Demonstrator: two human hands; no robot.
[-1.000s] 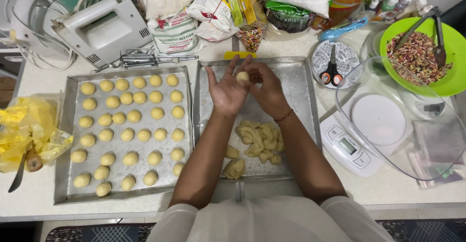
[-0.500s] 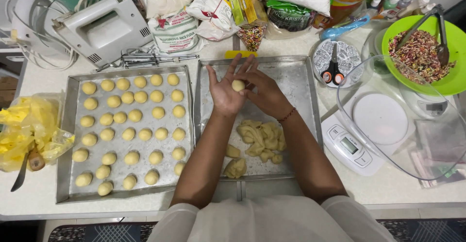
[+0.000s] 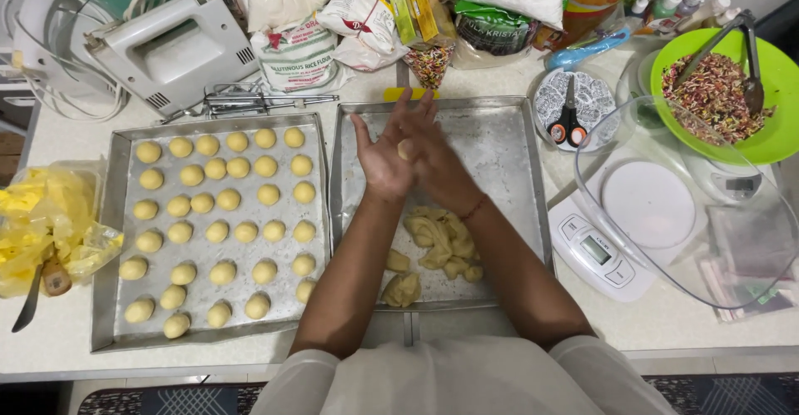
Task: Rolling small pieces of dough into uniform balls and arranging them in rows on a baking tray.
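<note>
My left hand point(image 3: 380, 159) lies palm up over the right metal tray point(image 3: 509, 132). My right hand point(image 3: 437, 159) presses flat on top of it. A small pale dough ball point(image 3: 404, 149) is squeezed between the two palms, and only a sliver of it shows. Below my wrists, a heap of torn yellow dough pieces point(image 3: 439, 238) rests on the same tray. The left metal tray point(image 3: 106, 240) holds several rows of rolled dough balls point(image 3: 220, 231).
A white hand mixer point(image 3: 166, 47) and flour bags point(image 3: 300, 53) stand at the back. Scissors point(image 3: 569, 119) lie on a small plate. A kitchen scale point(image 3: 599, 253) under a clear bowl point(image 3: 732, 240), a green bowl of sprinkles point(image 3: 770, 140) and a yellow plastic bag point(image 3: 46, 219) flank the trays.
My right hand has slid over my left palm and now covers the dough ball, which lay exposed on the palm before.
</note>
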